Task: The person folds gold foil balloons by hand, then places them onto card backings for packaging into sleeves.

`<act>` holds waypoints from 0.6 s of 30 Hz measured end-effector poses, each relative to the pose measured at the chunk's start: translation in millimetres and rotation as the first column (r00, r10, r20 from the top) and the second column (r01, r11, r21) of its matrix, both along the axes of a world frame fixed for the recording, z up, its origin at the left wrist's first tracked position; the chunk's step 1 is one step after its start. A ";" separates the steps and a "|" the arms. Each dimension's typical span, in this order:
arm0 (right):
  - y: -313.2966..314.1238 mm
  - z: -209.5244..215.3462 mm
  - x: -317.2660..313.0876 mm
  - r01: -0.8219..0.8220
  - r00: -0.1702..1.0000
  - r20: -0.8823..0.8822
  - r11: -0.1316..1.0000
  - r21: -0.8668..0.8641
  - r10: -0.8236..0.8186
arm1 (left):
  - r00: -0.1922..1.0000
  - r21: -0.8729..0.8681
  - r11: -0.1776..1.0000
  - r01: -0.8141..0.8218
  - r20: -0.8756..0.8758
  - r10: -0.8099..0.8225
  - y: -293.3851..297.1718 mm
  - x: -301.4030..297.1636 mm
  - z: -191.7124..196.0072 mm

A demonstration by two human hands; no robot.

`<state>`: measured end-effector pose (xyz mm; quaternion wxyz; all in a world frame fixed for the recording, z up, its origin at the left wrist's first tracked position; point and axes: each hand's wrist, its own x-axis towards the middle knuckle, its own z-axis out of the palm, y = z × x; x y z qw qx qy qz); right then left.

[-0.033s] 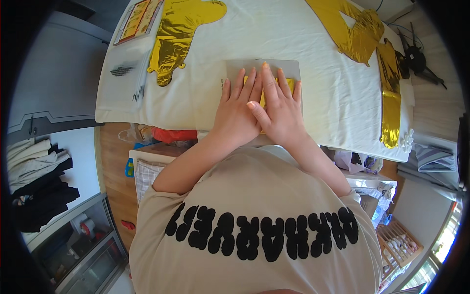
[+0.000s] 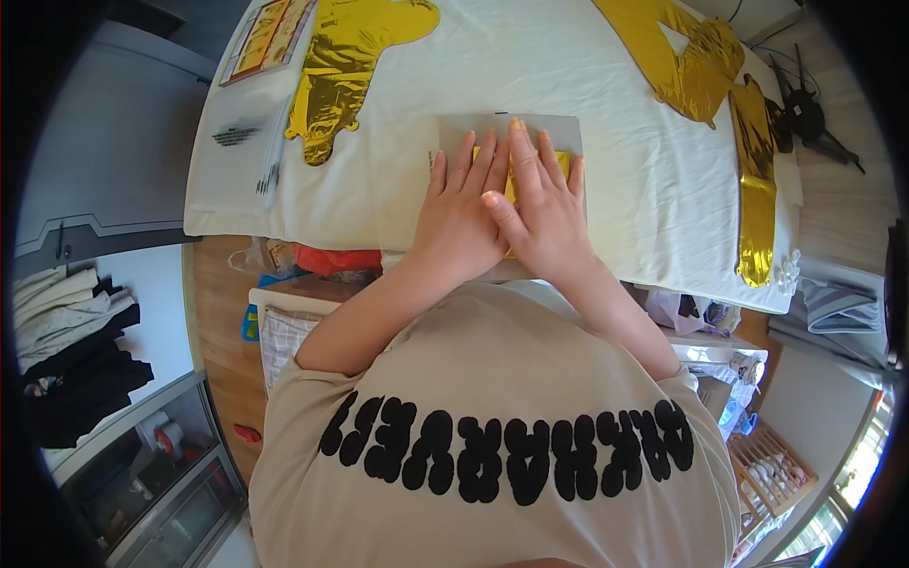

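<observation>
- Two bare hands lie flat, side by side, in the upper middle of the frame, pressing down on a pale grey sheet (image 2: 478, 130) on the white-covered worktop (image 2: 615, 180).
- Left hand (image 2: 461, 220) rests palm down with its fingers (image 2: 461, 163) spread and straight, gripping nothing; its thumb side crosses under the other hand.
- Right hand (image 2: 542, 216) also lies palm down, fingers (image 2: 524, 156) stretched toward the top of the frame and splayed open; its thumb overlaps the back of the left hand.
- Under both hands, a small yellow piece (image 2: 510, 185) shows between the fingers, lying on the grey sheet; its shape is mostly hidden, perhaps folded foil or paper.
- That grey sheet sits near the front edge of the worktop, its far edge clear of the fingertips except for the right hand's middle finger, which reaches it.
- At the upper left of the frame, a crumpled gold foil balloon (image 2: 346, 71) lies flat on the cloth, well apart from the hands.
- Further left, a flat clear packet with a yellow card (image 2: 265, 38) lies at the worktop's corner.
- Toward the upper right, more gold foil shapes (image 2: 705, 66) lie spread out, with a long gold strip (image 2: 755, 189) running down the right edge of the cloth.
- Below the hands, the person's beige shirt (image 2: 492, 379) with black lettering fills the lower middle of the frame.
</observation>
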<state>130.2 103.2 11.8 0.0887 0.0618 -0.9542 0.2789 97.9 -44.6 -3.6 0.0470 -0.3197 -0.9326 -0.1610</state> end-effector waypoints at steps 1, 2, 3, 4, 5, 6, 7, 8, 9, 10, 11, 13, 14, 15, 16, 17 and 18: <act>1.9 0.6 -0.2 0.007 1.000 -0.005 0.996 -0.084 -0.008 | 1.000 0.001 1.000 -0.003 0.004 0.003 -0.2 0.0 -1.2; 8.1 2.0 0.7 0.006 1.000 -0.001 0.997 -0.083 -0.006 | 1.000 -0.016 1.000 -0.005 -0.024 0.004 -0.3 -0.1 -2.0; 19.2 5.2 2.3 -0.062 0.998 0.007 0.993 -0.098 0.063 | 0.999 -0.032 0.999 -0.004 -0.053 0.002 0.0 -0.6 -1.5; 29.6 7.2 3.9 -0.130 0.991 0.013 0.985 -0.115 0.132 | 0.999 -0.032 0.999 -0.005 -0.051 0.003 0.0 -0.7 -0.9; 36.9 9.5 7.7 -0.099 0.995 0.006 0.994 -0.039 0.099 | 0.999 -0.022 1.000 0.003 -0.050 -0.005 0.2 -0.7 0.2; 46.8 14.1 11.7 -0.102 0.995 0.006 0.994 -0.037 0.103 | 0.999 -0.012 1.000 0.008 -0.051 -0.008 -0.3 0.0 1.2; 57.9 19.2 15.0 -0.160 0.983 0.092 0.987 -0.020 0.162 | 0.999 -0.010 1.000 0.003 -0.052 -0.004 -1.3 0.5 0.7; 67.4 23.4 18.3 -0.219 0.960 0.178 0.976 -0.007 0.217 | 0.998 -0.010 1.000 0.001 -0.059 -0.002 -2.5 1.1 0.4; 75.2 27.3 22.6 -0.236 0.949 0.218 0.972 0.003 0.229 | 0.998 -0.006 1.000 0.007 -0.067 -0.007 -1.6 0.8 0.6; 79.5 27.6 23.7 -0.233 0.950 0.216 0.972 0.008 0.226 | 0.997 -0.002 1.000 0.010 -0.070 -0.010 -1.8 0.3 1.2; 82.8 26.5 24.3 -0.278 0.945 0.207 0.956 0.095 0.254 | 0.998 -0.004 1.000 0.019 -0.065 -0.019 -3.1 -0.3 1.8; 85.7 24.5 25.8 -0.311 0.941 0.196 0.932 0.186 0.275 | 0.997 -0.005 0.999 0.035 -0.066 -0.035 -4.2 -2.6 3.3; 85.0 23.2 26.4 -0.319 0.940 0.193 0.925 0.207 0.281 | 0.997 -0.006 0.999 0.053 -0.056 -0.053 -5.1 -3.9 3.8; 83.5 21.7 27.0 -0.328 0.938 0.191 0.917 0.226 0.288 | 0.997 -0.008 0.998 0.068 -0.044 -0.069 -6.2 -4.8 4.6; 83.0 20.0 27.4 -0.326 0.939 0.187 0.917 0.228 0.288 | 0.996 -0.008 0.998 0.069 -0.049 -0.069 -6.5 -6.3 5.5; 82.6 18.2 27.5 -0.328 0.938 0.185 0.920 0.212 0.292 | 0.995 0.017 0.995 0.097 -0.017 -0.096 -6.5 -8.0 6.5; 81.8 17.4 27.2 -0.331 0.937 0.182 0.923 0.196 0.297 | 0.992 0.043 0.991 0.123 0.014 -0.124 -6.6 -9.2 7.5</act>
